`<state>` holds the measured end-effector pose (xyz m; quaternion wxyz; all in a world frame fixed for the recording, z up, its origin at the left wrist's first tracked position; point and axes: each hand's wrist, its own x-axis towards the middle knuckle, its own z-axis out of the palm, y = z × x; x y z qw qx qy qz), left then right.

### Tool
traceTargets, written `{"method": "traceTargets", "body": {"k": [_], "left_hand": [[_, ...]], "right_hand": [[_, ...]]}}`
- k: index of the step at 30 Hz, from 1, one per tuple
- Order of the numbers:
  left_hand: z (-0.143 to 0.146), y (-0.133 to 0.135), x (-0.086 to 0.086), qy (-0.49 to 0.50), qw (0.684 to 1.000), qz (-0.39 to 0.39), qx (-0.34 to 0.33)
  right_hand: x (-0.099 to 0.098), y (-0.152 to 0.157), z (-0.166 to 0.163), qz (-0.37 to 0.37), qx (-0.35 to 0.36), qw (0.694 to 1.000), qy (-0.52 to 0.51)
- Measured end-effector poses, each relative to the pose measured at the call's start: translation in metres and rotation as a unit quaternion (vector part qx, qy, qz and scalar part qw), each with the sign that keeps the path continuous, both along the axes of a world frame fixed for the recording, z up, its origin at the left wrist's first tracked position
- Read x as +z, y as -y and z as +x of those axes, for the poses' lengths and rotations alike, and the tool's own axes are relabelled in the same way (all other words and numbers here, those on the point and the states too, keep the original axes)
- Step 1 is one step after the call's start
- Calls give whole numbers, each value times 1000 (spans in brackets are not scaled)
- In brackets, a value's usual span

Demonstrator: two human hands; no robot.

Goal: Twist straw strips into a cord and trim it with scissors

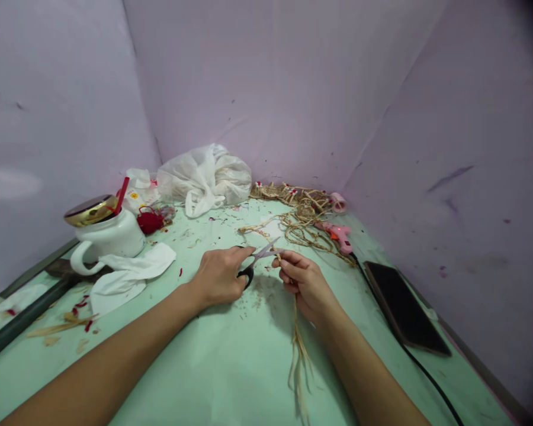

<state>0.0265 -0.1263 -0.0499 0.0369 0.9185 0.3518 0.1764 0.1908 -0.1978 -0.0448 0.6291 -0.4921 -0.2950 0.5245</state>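
My left hand [222,273] is closed around the dark handles of a pair of scissors [263,253]. The blades are spread and point right, toward the fingertips of my other hand. Pinched in my right hand [304,281] is a braided straw cord [296,331], whose loose, frayed strands hang down over the table's near side. The cord's upper part shows by the blades; whether they touch it I cannot tell. Beyond my hands, more braided cord [308,234] lies in loose loops.
A white mug [111,236] with a gold lid stands at left, beside a white cloth [131,278]. Behind are a plastic bag [208,177] and red yarn [150,220]. A pink glue gun [340,235] and a dark phone [406,307] lie at right, with a black cable [420,364].
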Motion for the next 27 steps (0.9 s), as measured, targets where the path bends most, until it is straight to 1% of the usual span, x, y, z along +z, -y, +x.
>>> {"method": "traceTargets", "body": {"k": [6,12,20,27], "left_hand": [[0,1,4,-48,997,55,-8],[-2,-2,2,-78,993,89,-26],[-4,-4,6,-78,993,71,-45],[-5,-3,9,-96,993,54,-53]], "right_hand": [[0,0,-2,-6,-16,998,67],[2,1,-4,-15,-1,996,90],[0,2,-1,1,32,997,77],[3,3,-2,-10,37,998,47]]}}
